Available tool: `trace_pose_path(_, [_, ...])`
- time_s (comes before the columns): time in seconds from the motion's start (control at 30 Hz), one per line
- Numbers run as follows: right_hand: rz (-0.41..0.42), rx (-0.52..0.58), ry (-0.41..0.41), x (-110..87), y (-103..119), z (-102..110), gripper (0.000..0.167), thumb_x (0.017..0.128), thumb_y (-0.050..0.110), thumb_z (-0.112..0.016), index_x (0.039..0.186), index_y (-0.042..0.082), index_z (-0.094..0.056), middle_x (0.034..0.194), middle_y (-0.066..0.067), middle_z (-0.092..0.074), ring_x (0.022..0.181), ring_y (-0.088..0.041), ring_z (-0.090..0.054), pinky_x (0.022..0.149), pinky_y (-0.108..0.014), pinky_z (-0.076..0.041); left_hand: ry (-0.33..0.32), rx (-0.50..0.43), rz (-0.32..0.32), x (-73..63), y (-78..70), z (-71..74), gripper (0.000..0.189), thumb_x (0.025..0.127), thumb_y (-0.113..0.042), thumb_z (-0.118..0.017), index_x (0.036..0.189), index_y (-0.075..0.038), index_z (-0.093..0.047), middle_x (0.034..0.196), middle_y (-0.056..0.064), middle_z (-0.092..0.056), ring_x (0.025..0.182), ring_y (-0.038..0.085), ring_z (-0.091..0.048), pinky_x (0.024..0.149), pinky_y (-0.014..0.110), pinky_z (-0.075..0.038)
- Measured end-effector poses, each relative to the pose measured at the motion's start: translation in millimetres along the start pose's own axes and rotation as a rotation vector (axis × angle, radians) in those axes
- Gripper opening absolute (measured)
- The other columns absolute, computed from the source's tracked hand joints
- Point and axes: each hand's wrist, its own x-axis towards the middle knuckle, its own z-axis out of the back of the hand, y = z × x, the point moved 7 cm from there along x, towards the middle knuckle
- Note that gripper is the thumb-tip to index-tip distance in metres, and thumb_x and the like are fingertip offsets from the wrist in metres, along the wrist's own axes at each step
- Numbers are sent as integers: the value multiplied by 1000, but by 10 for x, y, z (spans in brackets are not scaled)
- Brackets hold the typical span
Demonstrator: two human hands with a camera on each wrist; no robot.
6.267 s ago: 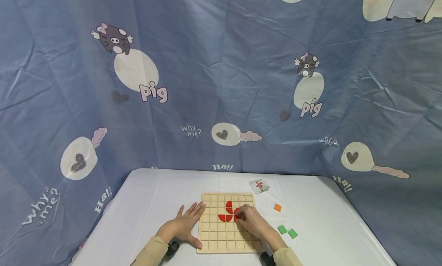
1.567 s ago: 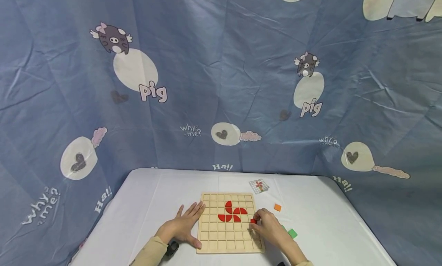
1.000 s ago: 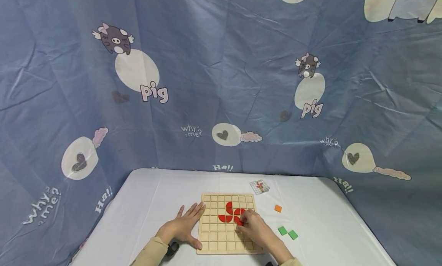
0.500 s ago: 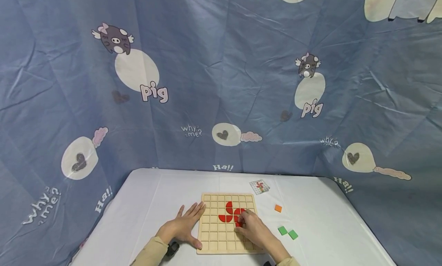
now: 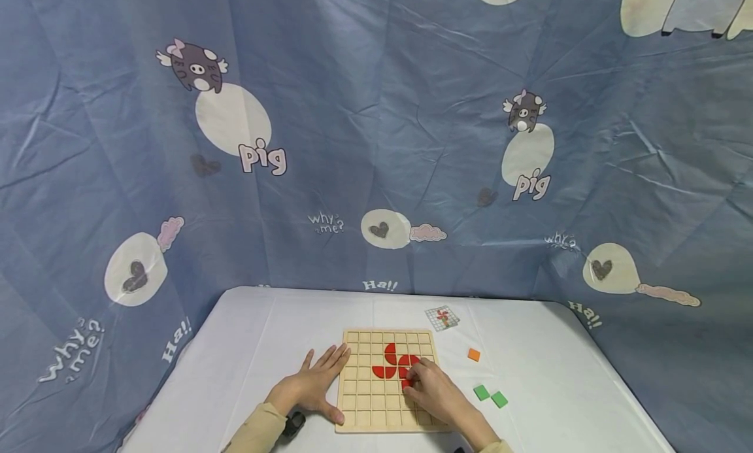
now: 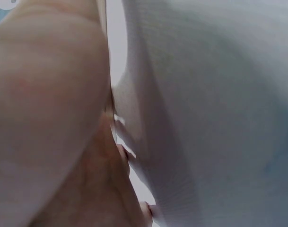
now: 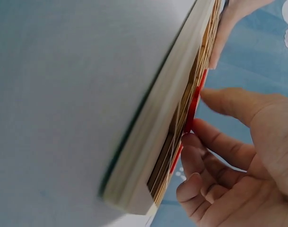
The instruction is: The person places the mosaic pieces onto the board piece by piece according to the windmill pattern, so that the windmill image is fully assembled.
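Note:
A square wooden grid board [image 5: 370,417] lies on the white table. My left hand [image 5: 312,384] rests spread along its left edge, thumb near the front corner; the left wrist view shows mostly palm and white cloth. Red quarter-circle tiles [image 5: 384,372] sit in cells around the board's middle in a pinwheel shape. My right hand [image 5: 432,387] leans over the board, thumb and forefinger pinching a red tile [image 5: 406,385] just below the pinwheel's right side. In the right wrist view, that red tile [image 7: 193,109] sits between thumb and forefinger, at the board's surface.
Right of the board lie an orange square tile [image 5: 473,354] and two green square tiles [image 5: 482,393]. A pattern card [image 5: 441,318] with a printed pinwheel lies behind the board's far right corner. A blue patterned cloth [image 5: 376,146] hangs behind the table.
My right hand brought a red tile from the board's right edge leftward to beside the pinwheel; over the last second it shifts only slightly there. My left hand stays put.

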Motion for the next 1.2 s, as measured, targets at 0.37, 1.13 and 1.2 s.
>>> trace_pose_path(0.37, [65,3,-19,-11,0,45,11,82,11,-76,91,10,-71,89,6,-61,82,-4,-58,73,-23,-54,-10,10,-18,1,1,11,134,57,-74,-73,155,-8,-9,163,13,-6,150,36,-9,116,67,-1])
trace_pose_path(1.13, [61,45,42,76,-19,1,10,81,3,-74,87,10,-73,84,5,-65,78,-2,-59,67,-18,-54,-15,3,-15,-2,-17,14,134,58,-71,-75,155,-7,-9,163,14,-6,150,37,-9,115,68,-2])
trace_pose_path(1.2, [62,44,39,81,-16,0,9,80,4,-75,85,10,-72,83,5,-65,76,-1,-57,65,-17,-53,-14,1,-13,3,1,7,135,56,-73,-73,155,-7,-9,163,14,-5,150,37,-9,115,67,-1])
